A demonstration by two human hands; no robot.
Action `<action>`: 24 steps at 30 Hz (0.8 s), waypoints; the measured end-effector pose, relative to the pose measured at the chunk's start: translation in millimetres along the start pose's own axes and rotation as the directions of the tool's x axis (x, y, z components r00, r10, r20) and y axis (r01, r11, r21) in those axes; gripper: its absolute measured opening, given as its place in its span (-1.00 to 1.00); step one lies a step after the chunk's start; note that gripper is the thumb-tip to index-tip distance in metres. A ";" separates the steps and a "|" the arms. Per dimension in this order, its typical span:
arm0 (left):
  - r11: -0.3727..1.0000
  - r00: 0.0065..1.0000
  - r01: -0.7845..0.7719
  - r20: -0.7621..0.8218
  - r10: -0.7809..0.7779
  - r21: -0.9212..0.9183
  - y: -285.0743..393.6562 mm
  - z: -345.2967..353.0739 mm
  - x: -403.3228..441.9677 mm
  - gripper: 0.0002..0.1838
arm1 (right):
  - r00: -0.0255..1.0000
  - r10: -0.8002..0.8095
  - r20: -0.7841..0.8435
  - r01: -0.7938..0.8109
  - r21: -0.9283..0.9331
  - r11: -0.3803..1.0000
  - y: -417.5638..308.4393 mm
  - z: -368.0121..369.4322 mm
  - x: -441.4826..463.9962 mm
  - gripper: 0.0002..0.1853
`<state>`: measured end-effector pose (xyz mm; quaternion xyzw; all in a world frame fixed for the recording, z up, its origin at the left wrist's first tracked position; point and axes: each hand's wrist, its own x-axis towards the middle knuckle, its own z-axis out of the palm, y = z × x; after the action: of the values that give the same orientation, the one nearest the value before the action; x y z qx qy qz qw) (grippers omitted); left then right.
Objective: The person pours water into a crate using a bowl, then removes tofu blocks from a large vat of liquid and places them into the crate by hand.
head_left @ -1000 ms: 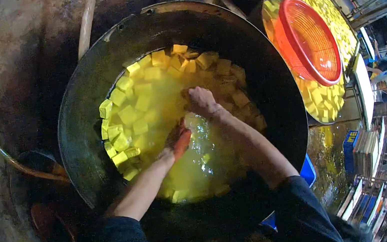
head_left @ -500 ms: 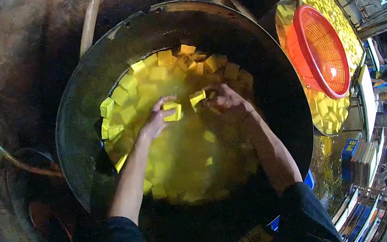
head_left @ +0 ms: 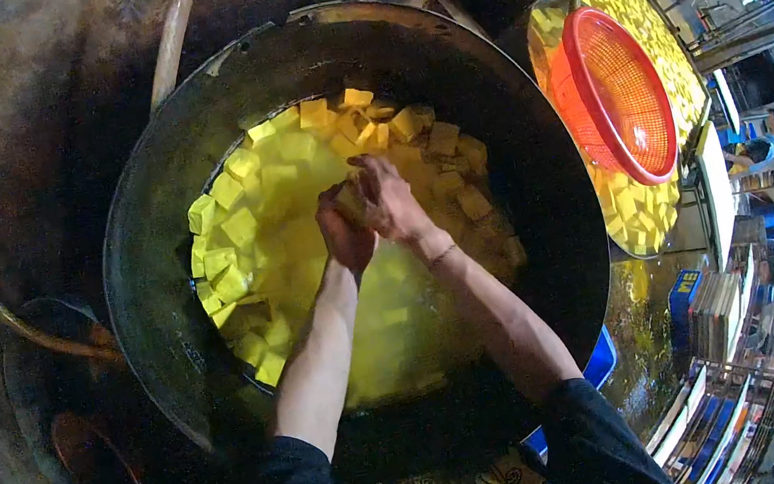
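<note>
One hose (head_left: pixel 70 348) curves down outside the left of the big dark pan (head_left: pixel 148 204). Just inside the pan's left side, bright yellow cubes (head_left: pixel 240 227) crowd the edge of the cloudy liquid. They lie to the left of both my hands, and my left hand (head_left: pixel 348 233) is the nearer one. They look about as broad as they are long, so I can pick out no long axis. That hand is near the middle of the pan, its fingers curled in toward my other palm. My right hand (head_left: pixel 388 196) meets it there, bent over from the right, the two touching. Whether I grip a cube between them I cannot tell; my fingers hide it. Past my fingertips, toward the pan's far side, lie the far cubes (head_left: pixel 370 133), with my right hand nearer to those. Dimmer cubes (head_left: pixel 474 202) line the pan's right side. Beyond its right rim, a red basket (head_left: pixel 626 87) tilts above other cubes (head_left: pixel 637 221).
</note>
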<state>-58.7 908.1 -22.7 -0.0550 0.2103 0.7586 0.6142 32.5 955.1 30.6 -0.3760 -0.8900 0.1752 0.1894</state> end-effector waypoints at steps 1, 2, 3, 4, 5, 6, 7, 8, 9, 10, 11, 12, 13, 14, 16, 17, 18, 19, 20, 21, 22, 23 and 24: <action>0.944 0.991 0.111 -0.041 -0.130 -0.310 6.5 25.7 -10.9 -0.63 | 1.000 -0.005 -0.003 0.005 -0.002 1.000 -5.4 -8.2 5.9 -0.46; 0.945 0.991 0.108 -0.039 -0.126 -0.310 9.6 25.1 -10.3 -0.63 | 0.975 0.133 0.178 -0.171 0.214 0.962 -15.3 -23.1 15.0 -0.46; 0.943 0.988 0.090 -0.087 -0.124 -0.319 14.4 23.8 -9.9 -0.64 | 0.899 0.218 0.380 -0.366 0.380 0.849 -24.1 -37.3 23.4 -0.46; 0.942 0.984 0.071 -0.134 -0.121 -0.327 19.4 22.4 -9.1 -0.65 | 0.933 0.154 0.326 -0.301 0.465 0.833 -20.0 -34.7 21.1 -0.45; 0.972 0.974 0.051 -0.203 -0.099 -0.229 24.2 20.9 -8.8 -0.67 | 0.959 0.090 0.269 -0.228 0.543 0.808 -18.4 -34.2 19.9 -0.43; 0.972 0.975 0.046 -0.203 -0.094 -0.229 28.2 6.3 -0.8 -0.67 | 0.959 0.086 0.270 -0.226 0.545 0.808 -27.2 -37.7 18.7 -0.43; 0.965 0.992 0.122 -0.008 -0.127 -0.234 30.5 -18.4 12.4 -0.68 | 0.940 0.168 0.295 -0.307 0.527 0.792 -41.3 -45.0 19.0 -0.45; 0.955 0.970 0.196 0.189 -0.155 -0.221 32.7 -31.4 19.9 -0.69 | 0.915 0.249 0.318 -0.386 0.508 0.770 -50.2 -48.6 19.6 -0.48; 0.984 0.981 0.098 -0.154 -0.121 -0.150 37.9 5.9 7.6 -0.71 | 0.974 0.094 0.207 -0.175 0.421 0.890 -42.5 -35.6 16.0 -0.54; 0.984 0.981 0.097 -0.153 -0.119 -0.148 38.6 14.5 3.1 -0.71 | 0.974 0.093 0.205 -0.174 0.423 0.889 -46.0 -33.3 14.9 -0.54; 0.986 0.985 0.057 -0.154 -0.081 -0.153 37.6 18.1 -0.7 -0.71 | 0.981 0.123 0.151 -0.159 0.255 0.954 -52.1 -30.3 14.4 -0.55; 0.987 0.987 0.017 -0.155 -0.042 -0.159 38.2 24.4 -3.6 -0.71 | 0.986 0.141 0.092 -0.148 0.078 0.986 -57.8 -26.4 15.7 -0.56; 0.973 0.975 0.005 -0.216 -0.056 -0.232 40.0 32.5 -5.5 -0.65 | 0.988 0.149 -0.028 -0.144 0.148 0.979 -57.4 -14.4 15.9 -0.52; 0.973 0.974 0.001 -0.218 -0.053 -0.232 38.9 24.4 0.0 -0.65 | 0.989 0.148 -0.026 -0.142 0.150 0.978 -55.3 -3.8 15.4 -0.52; 0.956 0.956 -0.288 -0.076 0.284 -0.050 38.3 8.3 10.0 -0.57 | 0.996 0.052 0.077 -0.062 0.133 0.989 -54.0 6.8 17.7 -0.48; 0.930 0.998 -0.058 -0.047 0.043 -0.362 45.6 11.1 4.5 -0.51 | 0.963 -0.168 0.209 0.088 0.344 0.935 -34.0 -7.4 26.7 -0.46; 0.930 0.998 -0.061 -0.049 0.046 -0.363 57.2 28.6 -3.2 -0.51 | 0.962 -0.170 0.212 0.089 0.345 0.934 -28.8 -17.4 32.4 -0.46; 0.956 0.975 -0.150 -0.200 0.100 -0.253 69.2 44.6 -8.7 -0.51 | 0.954 0.044 0.296 -0.122 0.252 0.960 -29.0 -26.5 37.3 -0.47; 0.967 0.925 -0.222 -0.340 0.167 -0.127 78.2 50.3 -9.3 -0.51 | 0.897 0.257 0.359 -0.325 0.143 0.935 -30.6 -29.2 39.0 -0.47; 0.947 0.958 -0.216 -0.239 0.158 -0.238 87.3 33.7 1.2 -0.52 | 0.898 0.253 0.360 -0.323 0.149 0.935 -29.0 -20.6 29.7 -0.47; 0.948 0.942 -0.201 -0.316 0.117 -0.248 99.9 49.1 -1.3 -0.52 | 0.889 0.171 0.424 -0.143 -0.099 0.985 -23.2 -3.5 11.4 -0.51; 0.949 0.941 -0.211 -0.311 0.132 -0.236 107.4 48.6 1.5 -0.51 | 0.860 0.110 0.499 0.067 -0.324 0.944 -14.9 15.0 -1.9 -0.56; 0.949 0.940 -0.222 -0.307 0.148 -0.224 115.1 46.5 4.0 -0.51 | 0.861 0.105 0.498 0.069 -0.318 0.946 -1.8 32.7 -9.0 -0.56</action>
<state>-161.4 911.6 47.0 -0.2226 0.2019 0.8181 0.4903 21.9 941.7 1.3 -0.3508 -0.9211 0.1210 -0.1179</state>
